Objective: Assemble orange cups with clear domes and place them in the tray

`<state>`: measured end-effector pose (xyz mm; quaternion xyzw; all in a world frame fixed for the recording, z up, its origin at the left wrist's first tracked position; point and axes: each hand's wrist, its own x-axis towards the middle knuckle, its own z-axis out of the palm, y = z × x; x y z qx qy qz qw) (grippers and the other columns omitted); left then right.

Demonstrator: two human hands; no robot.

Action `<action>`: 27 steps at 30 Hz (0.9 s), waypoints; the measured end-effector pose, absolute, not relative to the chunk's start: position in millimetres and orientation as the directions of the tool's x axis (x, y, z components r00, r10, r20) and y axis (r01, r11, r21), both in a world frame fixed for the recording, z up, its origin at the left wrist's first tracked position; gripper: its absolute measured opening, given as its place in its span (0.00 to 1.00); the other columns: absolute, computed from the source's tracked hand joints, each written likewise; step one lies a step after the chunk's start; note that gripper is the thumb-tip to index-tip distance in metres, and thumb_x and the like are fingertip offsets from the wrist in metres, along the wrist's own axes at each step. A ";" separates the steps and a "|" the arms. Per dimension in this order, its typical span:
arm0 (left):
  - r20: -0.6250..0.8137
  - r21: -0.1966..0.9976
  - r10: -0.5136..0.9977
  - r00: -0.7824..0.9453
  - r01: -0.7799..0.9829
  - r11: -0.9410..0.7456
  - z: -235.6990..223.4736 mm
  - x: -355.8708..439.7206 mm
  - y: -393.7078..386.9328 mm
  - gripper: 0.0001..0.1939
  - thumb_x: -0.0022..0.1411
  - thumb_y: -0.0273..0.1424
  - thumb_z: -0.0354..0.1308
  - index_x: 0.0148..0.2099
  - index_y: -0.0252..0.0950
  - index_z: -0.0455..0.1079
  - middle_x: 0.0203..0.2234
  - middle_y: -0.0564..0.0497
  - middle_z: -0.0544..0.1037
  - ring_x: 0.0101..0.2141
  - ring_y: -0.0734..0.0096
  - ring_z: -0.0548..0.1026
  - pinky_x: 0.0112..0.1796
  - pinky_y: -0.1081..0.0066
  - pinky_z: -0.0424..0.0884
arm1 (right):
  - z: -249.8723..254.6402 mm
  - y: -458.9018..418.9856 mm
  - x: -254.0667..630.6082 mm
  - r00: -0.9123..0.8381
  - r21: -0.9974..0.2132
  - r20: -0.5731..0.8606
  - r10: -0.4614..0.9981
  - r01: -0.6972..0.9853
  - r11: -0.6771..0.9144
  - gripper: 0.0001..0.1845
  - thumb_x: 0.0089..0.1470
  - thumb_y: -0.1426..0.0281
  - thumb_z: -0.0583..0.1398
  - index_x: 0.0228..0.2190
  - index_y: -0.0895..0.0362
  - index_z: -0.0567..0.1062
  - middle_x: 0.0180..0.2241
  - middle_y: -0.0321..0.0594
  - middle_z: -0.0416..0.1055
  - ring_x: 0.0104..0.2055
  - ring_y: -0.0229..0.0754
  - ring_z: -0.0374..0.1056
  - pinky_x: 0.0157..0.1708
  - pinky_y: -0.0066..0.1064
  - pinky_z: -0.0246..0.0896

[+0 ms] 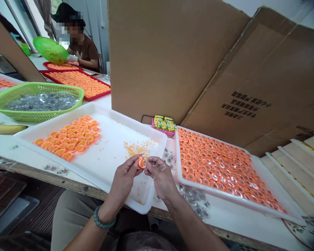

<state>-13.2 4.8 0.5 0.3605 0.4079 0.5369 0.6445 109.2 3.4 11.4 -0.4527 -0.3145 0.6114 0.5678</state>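
Held up over the near right part of a white tray point(112, 125) is a small round orange plastic piece point(141, 163). My left hand point(124, 176) pinches it between thumb and fingers. From the other side my right hand point(160, 174) closes its thumb and fingertips at the piece's edge; whether something small and clear is also between them, I cannot make out. Similar orange pieces point(72, 137) with yellowish centres lie in rows on the tray's left. Tiny yellow-orange beads point(137, 148) are scattered just beyond my hands.
Rightward, a second white tray point(290, 209) holds many orange pieces with clear, dark-marked tops. Loose clear parts point(196, 200) lie before it. Cardboard point(167, 62) stands behind. At left are a green basket point(42, 113) of clear parts and a banana point(6, 127). A co-worker point(87, 52) tilts a green basin.
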 end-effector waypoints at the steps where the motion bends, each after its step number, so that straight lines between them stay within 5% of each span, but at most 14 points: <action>1: -0.132 0.903 0.987 0.087 -0.401 0.156 -0.4 -13.0 5.1 0.18 0.56 0.38 0.58 0.47 0.35 0.72 0.41 0.48 0.77 0.44 0.63 0.73 0.46 0.64 0.69 | 11.8 3.5 108.1 0.052 -0.900 -0.201 0.978 -0.404 -0.163 0.13 0.40 0.67 0.68 0.30 0.58 0.75 0.25 0.34 0.69 0.25 0.31 0.64 0.30 0.26 0.62; 10: -0.135 0.915 0.990 0.032 -0.379 0.137 0.0 -13.0 5.0 0.19 0.55 0.39 0.58 0.47 0.35 0.72 0.41 0.47 0.78 0.41 0.62 0.74 0.46 0.62 0.70 | 15.2 1.3 100.8 0.027 -0.862 -0.241 0.970 -0.466 -0.201 0.14 0.39 0.67 0.69 0.29 0.58 0.74 0.25 0.34 0.70 0.25 0.31 0.66 0.29 0.25 0.65; 21: -0.134 0.918 0.990 0.042 -0.370 0.140 0.7 -13.8 4.6 0.18 0.56 0.40 0.57 0.47 0.37 0.72 0.40 0.49 0.78 0.39 0.64 0.75 0.43 0.65 0.70 | 9.1 -4.0 95.4 0.094 -0.931 -0.140 0.986 -0.352 -0.099 0.12 0.43 0.66 0.67 0.31 0.57 0.73 0.29 0.33 0.69 0.26 0.31 0.68 0.31 0.27 0.67; 27: -0.072 0.922 0.994 0.078 -0.374 0.096 7.4 -15.7 0.9 0.14 0.58 0.37 0.56 0.44 0.36 0.72 0.39 0.49 0.77 0.40 0.65 0.74 0.42 0.68 0.69 | 13.0 -1.5 101.6 0.026 -0.867 -0.217 0.976 -0.465 -0.180 0.13 0.38 0.68 0.69 0.28 0.58 0.73 0.26 0.32 0.69 0.25 0.31 0.67 0.31 0.26 0.66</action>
